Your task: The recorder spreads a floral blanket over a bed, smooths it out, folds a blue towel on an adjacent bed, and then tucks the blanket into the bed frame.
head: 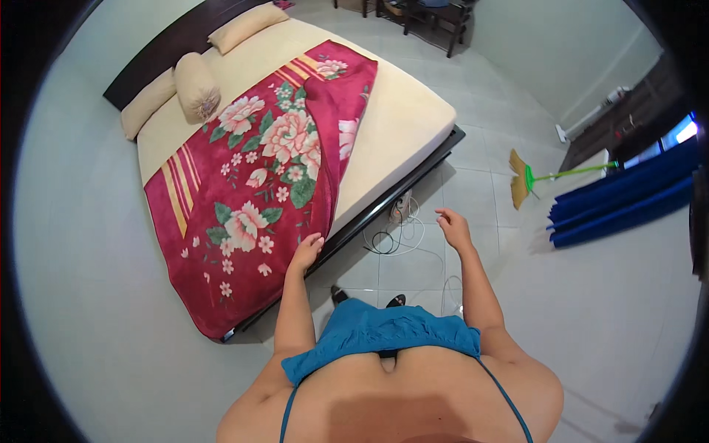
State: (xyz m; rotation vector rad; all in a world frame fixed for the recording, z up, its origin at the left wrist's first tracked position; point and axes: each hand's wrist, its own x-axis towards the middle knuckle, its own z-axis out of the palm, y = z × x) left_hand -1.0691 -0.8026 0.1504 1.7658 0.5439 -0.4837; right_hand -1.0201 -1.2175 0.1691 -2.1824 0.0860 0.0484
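My left hand (pixel 307 252) is at the front edge of a red floral blanket (pixel 238 166), its fingers loosely curled. Whether it pinches the cloth or only hovers over it, I cannot tell. The blanket lies across a cream-sheeted mattress (pixel 399 105), with one long side folded back on itself. Above the tiled floor to the right of the bed, my right hand (pixel 454 228) is empty, its fingers slightly bent and apart.
Two pillows (pixel 249 27) and a bolster (pixel 196 86) rest by the dark headboard (pixel 160 50). Loose cables (pixel 396 238) lie on the floor beside the black bed frame (pixel 388 196). A broom (pixel 520 178) and a blue curtain (pixel 620 199) are at right, dark wooden furniture (pixel 435 25) at the back.
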